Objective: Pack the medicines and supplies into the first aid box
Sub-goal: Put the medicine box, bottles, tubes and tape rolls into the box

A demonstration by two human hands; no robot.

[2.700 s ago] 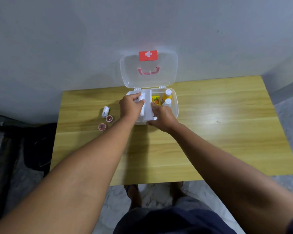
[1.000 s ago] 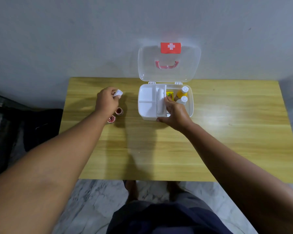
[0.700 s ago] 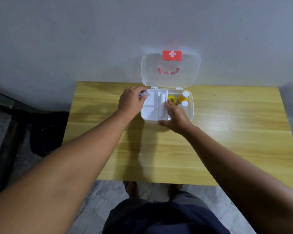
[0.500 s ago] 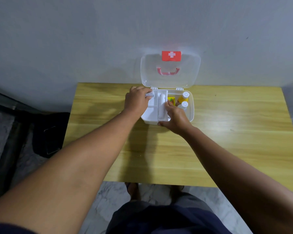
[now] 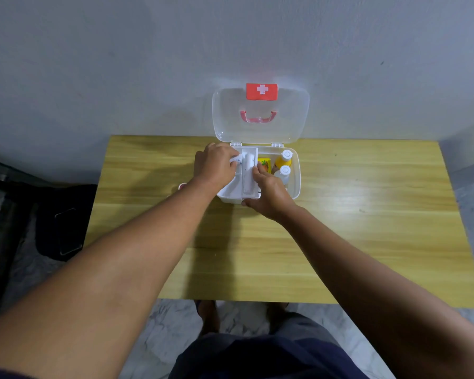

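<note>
The white first aid box [image 5: 294,184] stands open at the table's far edge, its clear lid [image 5: 260,116] leaning on the wall. A white inner tray [image 5: 249,173] sits in its left half. A yellow packet [image 5: 264,164] and two white-capped bottles [image 5: 284,162] fill the right half. My left hand [image 5: 216,166] is over the tray's far left compartment, fingers closed on a small white tube [image 5: 237,160]. My right hand [image 5: 268,192] grips the tray's near right edge. A small red-rimmed jar [image 5: 181,186] peeks out beside my left forearm on the table.
The wooden table [image 5: 367,228] stands against a grey wall. A black bag [image 5: 63,220] lies on the floor to the left. My feet and dark shorts show below the near table edge.
My left hand picked the white tube up from the table's left side and carried it right, over the tray. My right hand stayed on the tray.
</note>
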